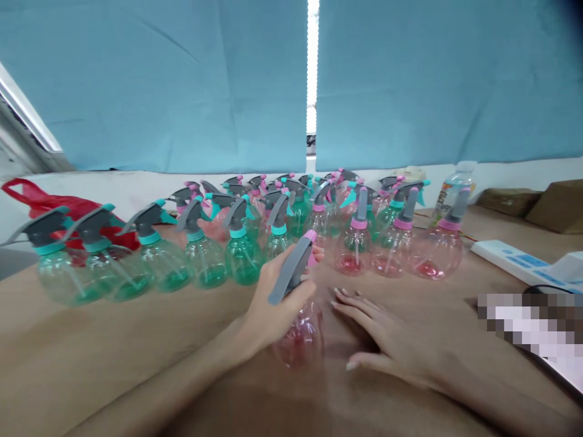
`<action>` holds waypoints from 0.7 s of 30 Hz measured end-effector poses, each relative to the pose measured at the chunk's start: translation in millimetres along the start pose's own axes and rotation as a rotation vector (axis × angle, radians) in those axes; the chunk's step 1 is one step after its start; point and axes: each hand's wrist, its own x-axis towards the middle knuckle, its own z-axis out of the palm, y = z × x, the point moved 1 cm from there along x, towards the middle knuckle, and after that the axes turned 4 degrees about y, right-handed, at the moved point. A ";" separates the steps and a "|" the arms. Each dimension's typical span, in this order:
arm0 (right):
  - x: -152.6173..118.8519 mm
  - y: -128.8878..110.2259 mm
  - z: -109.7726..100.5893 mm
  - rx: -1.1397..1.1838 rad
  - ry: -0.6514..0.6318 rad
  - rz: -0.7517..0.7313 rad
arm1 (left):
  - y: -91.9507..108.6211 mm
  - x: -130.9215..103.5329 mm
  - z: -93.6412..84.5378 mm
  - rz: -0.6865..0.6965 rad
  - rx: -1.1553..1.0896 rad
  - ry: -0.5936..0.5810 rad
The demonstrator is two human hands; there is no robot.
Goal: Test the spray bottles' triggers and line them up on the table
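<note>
My left hand (277, 303) is wrapped round the neck of a pink spray bottle (300, 340) with a grey lever and pink nozzle; its round, see-through body hangs below my fingers, just above or on the table. Right of it, my right hand (382, 328) is held low over the tabletop, palm down, fingers stretched out and holding nothing. Beyond my left hand runs a front row of green spray bottles (243, 261) with grey and turquoise heads. Past my right hand stand 3 pink spray bottles (353, 258), side by side.
More pink and green spray bottles crowd behind the front row. A red plastic bag (86, 212) lies at the left. On the right are a water bottle (455, 185), a white power strip (514, 261), brown boxes (558, 206) and a pixelated object (537, 334). Blue curtains (182, 85) hang behind.
</note>
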 end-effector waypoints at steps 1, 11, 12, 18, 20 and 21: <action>-0.5 0.7 0.7 0.003 -0.002 0.000 | 0.3 -0.1 -0.1 0.001 0.005 0.004; -3.7 6.6 -1.9 0.026 -0.020 -0.021 | 4.6 -1.8 -2.3 -0.045 -0.018 -0.001; -3.5 6.6 -2.8 0.025 -0.025 -0.012 | 5.3 -1.4 -2.7 -0.046 -0.011 -0.006; -0.7 2.1 -10.3 0.015 -0.067 0.041 | 9.6 -0.5 -3.2 -0.084 0.073 -0.001; 0.1 1.1 -11.8 0.021 -0.071 0.052 | 9.1 -1.6 -2.5 -0.103 0.080 0.008; 0.4 0.9 -12.2 0.024 -0.068 0.058 | 8.5 -2.1 -2.2 -0.109 0.079 0.012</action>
